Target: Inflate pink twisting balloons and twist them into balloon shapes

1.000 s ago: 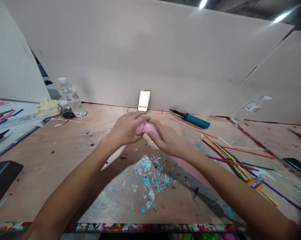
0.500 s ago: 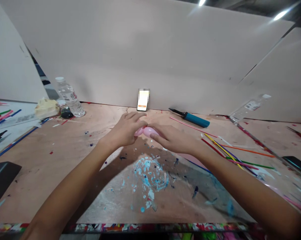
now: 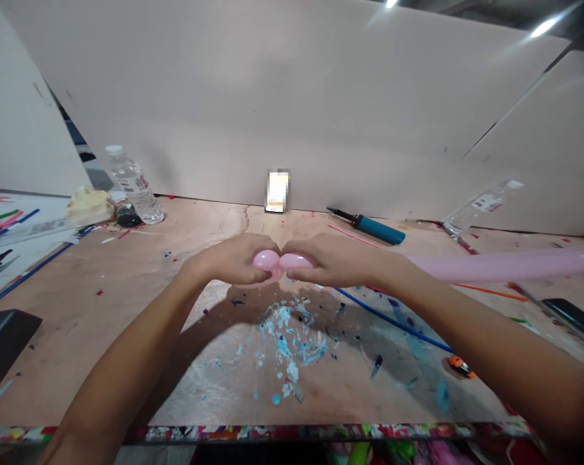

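Note:
Between my hands is a long pink balloon (image 3: 265,261), pinched in the middle into small rounded bubbles. My left hand (image 3: 234,258) grips the left bubble, thumb below and fingers over the top. Fingers of my right hand (image 3: 338,258) wrap the bubble beside it, with the thumb along its lower side. The long inflated part of the balloon stretches out past my right forearm to the right edge of the view. Both hands are held above the table (image 3: 214,387), their fingertips nearly touching.
A phone (image 3: 276,192) leans on the back panel. Right of it lies a blue hand pump (image 3: 380,230). Plastic bottles (image 3: 134,186) stand at left and lean at right. A blue uninflated balloon (image 3: 393,321) and an orange cutter-like item (image 3: 460,367) lie near my right forearm.
My hands have come closer together and turned, showing more of the pink bubbles. The balloon's long part has swung up to the right, over the loose balloons there.

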Demonstrator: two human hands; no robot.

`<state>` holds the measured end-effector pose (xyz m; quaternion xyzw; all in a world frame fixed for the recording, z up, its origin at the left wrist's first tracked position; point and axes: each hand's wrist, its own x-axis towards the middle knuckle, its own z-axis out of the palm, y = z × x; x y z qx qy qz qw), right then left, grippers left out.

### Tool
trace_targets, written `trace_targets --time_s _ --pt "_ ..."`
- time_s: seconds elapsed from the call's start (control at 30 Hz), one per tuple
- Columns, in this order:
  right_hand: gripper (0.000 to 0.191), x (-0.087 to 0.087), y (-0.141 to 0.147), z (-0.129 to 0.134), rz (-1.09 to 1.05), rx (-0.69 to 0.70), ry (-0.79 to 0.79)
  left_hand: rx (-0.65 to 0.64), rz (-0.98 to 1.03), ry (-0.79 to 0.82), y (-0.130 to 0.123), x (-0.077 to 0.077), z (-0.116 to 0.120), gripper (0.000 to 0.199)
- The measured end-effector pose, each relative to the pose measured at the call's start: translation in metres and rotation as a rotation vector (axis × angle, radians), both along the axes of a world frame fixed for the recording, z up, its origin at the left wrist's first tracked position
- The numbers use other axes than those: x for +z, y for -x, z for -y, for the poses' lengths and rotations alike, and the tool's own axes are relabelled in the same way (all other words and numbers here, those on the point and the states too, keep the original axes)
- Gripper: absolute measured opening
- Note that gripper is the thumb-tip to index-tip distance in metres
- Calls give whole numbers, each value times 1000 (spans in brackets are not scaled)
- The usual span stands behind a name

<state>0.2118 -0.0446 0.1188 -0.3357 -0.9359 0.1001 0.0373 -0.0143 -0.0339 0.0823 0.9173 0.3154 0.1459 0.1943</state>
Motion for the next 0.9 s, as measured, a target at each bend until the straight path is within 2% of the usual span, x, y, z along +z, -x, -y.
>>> trace_targets --time_s 0.1,0.23,0.3,0.37,0.47,0.53,0.63,0.7,0.83,0.9 --pt "33 2 2 1 35 58 51 -22 -16 183 6 4 -1 25" --pt "28 4 11 6 67 110 -1 -122 10 443 13 4 -7 19" --pt "27 1 15 7 95 123 -96 -125 62 547 16 2 -10 19" --pt "28 -5 17 7 147 131 -257 -121 118 609 19 -1 -12 19" --pt "30 -13 17 6 231 154 -491 -108 132 625 23 -3 -15 18" --pt "31 -14 18 8 253 183 -552 -97 87 620 25 -4 -16 21" --pt "33 -14 20 11 257 186 -547 -81 14 534 22 -4 -15 25" --pt "26 -14 21 10 255 118 -542 -26 1 394 15 -6 -13 26" --pt "25 -20 16 -1 192 -164 -482 200 48 -54 -6 -15 -9 25" --pt "31 -24 12 -9 100 -238 -399 287 74 -256 -15 -22 -10 30"
